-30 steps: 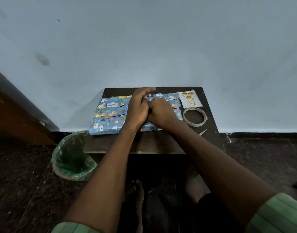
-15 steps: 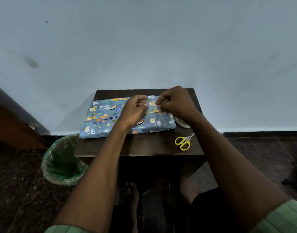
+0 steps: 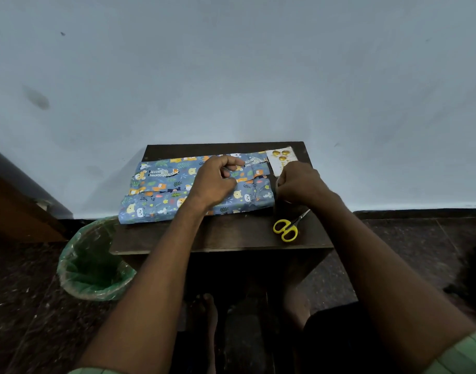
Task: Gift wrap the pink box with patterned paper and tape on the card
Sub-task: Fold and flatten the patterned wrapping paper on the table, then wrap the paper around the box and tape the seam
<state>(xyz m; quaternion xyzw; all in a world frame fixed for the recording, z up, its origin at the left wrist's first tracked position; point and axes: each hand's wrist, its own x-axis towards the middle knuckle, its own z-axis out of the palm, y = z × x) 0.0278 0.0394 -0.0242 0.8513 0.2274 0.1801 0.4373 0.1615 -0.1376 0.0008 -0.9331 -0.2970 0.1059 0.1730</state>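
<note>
While your left hand (image 3: 215,182) rests curled on the wrapped box (image 3: 161,190), its grip holding nothing visible, your right hand (image 3: 298,182) pinches the tape roll (image 3: 276,188) beside it.

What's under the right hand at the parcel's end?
The right hand covers the table beside the wrapped box, overlapping the card. A grey strip shows at its fingers; the tape roll cannot be seen.

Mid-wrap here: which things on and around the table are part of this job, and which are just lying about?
Part of the job: wrapped box, card, scissors, left hand, right hand.

Just lying about: green-lined bin, wooden furniture at left.
</note>
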